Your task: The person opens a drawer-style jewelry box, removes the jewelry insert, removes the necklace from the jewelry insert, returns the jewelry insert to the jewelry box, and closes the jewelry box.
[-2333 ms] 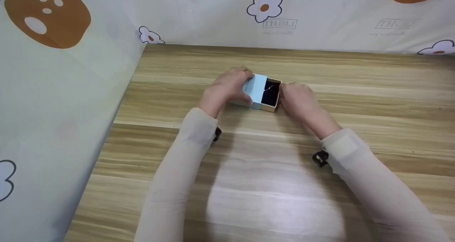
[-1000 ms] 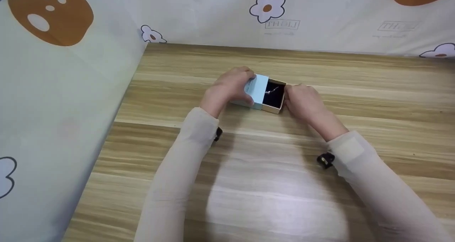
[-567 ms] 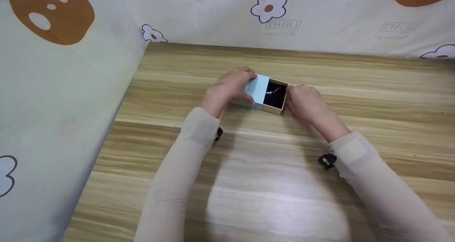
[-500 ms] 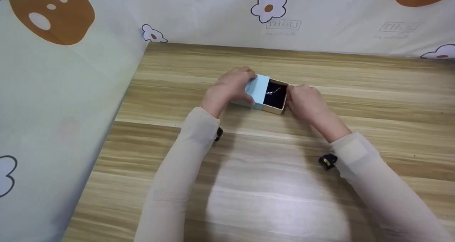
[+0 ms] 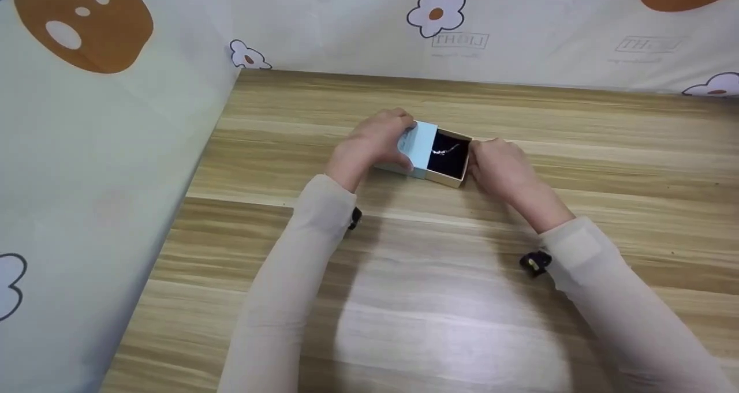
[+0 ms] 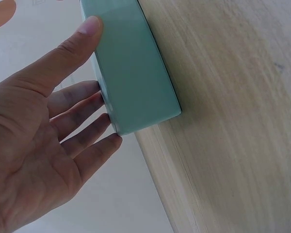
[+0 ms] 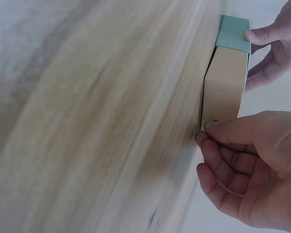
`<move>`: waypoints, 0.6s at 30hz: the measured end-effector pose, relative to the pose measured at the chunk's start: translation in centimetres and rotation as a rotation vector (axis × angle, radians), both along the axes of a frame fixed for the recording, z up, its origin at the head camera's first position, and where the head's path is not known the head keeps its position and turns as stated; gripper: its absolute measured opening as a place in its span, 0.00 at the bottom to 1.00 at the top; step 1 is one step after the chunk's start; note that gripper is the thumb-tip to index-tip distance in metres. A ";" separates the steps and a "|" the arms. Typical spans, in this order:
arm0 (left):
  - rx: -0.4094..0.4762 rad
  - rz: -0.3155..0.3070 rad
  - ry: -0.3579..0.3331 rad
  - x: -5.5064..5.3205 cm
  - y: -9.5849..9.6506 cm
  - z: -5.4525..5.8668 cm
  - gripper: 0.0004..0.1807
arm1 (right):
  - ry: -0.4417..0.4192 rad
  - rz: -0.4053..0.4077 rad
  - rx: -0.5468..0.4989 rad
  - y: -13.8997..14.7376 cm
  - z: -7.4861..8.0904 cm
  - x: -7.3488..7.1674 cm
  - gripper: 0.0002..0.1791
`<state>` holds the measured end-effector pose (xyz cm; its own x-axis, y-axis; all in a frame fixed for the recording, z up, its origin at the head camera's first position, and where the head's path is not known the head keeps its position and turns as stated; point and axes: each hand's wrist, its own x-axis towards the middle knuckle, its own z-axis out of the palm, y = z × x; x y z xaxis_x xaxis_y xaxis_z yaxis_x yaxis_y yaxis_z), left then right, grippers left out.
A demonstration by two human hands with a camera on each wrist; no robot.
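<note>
On the wooden table (image 5: pixel 439 300), a light blue sleeve (image 5: pixel 420 142) of a jewelry box lies with its beige drawer (image 5: pixel 444 178) partly out to the right. Inside the drawer, a thin silver chain (image 5: pixel 444 150) rests on black lining. My left hand (image 5: pixel 372 142) spans the sleeve from above and grips it between thumb and fingers; in the left wrist view its thumb and fingertips press the green-looking sleeve (image 6: pixel 133 73). At the drawer's outer end, my right hand (image 5: pixel 501 165) pinches with curled fingers; the right wrist view shows thumb and forefinger together at the drawer end (image 7: pixel 225 85).
A pale cloth wall with flower prints (image 5: pixel 436 13) stands behind the table. Another pale printed wall (image 5: pixel 109 168) runs along the left edge. A small black device (image 5: pixel 535 263) sits at the right sleeve cuff.
The right hand has moved to the right and the drawer has slid further out of the sleeve, showing more black lining and chain. The left hand and sleeve stay nearly in place.
</note>
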<state>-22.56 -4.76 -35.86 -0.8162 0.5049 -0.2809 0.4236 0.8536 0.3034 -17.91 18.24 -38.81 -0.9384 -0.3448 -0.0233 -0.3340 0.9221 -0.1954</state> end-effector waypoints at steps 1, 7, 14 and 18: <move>0.003 0.002 0.001 0.0 0.0 0.0 0.44 | -0.001 0.002 -0.001 0.0 0.0 0.0 0.07; 0.010 0.011 0.002 0.1 -0.1 -0.1 0.44 | 0.010 0.001 -0.007 0.1 0.0 0.2 0.08; 0.011 0.010 0.005 0.1 0.0 -0.1 0.45 | 0.012 -0.008 -0.019 0.2 -0.1 0.2 0.08; 0.004 -0.001 0.012 0.1 -0.1 -0.1 0.45 | 0.010 -0.006 -0.013 0.2 0.0 0.3 0.08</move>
